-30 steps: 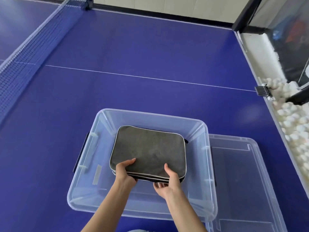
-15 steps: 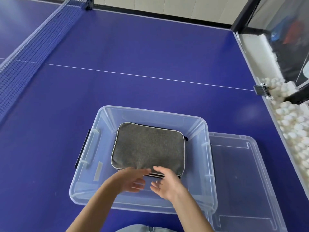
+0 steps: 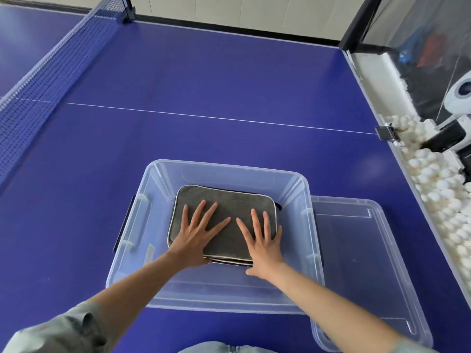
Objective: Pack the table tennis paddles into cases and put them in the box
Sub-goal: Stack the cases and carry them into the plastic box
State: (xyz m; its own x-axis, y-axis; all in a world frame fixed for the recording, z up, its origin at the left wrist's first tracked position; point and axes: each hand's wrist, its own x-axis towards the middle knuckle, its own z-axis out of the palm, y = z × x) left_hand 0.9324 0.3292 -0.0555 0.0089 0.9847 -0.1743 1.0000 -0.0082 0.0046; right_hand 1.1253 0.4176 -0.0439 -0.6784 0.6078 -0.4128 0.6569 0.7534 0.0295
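Note:
A clear plastic box (image 3: pixel 303 189) stands on the blue table near me. Inside it lies a stack of grey paddle cases (image 3: pixel 229 200) with white piping, the top one flat and zipped. My left hand (image 3: pixel 196 231) rests palm down on the left half of the top case, fingers spread. My right hand (image 3: pixel 262 240) lies flat on the right half, fingers spread too, its thumb over the near edge. Neither hand grips anything. No bare paddle shows.
The box's clear lid (image 3: pixel 362 263) lies flat on the table to the right of the box. The net (image 3: pixel 38 80) runs along the far left. Beyond the table's right edge a trough holds several white balls (image 3: pixel 443 192), beside a black clamp (image 3: pixel 386 132).
My hands let go of the near edge of the top case, lifted, then came down flat on top of it with fingers spread. The stack stays in the box.

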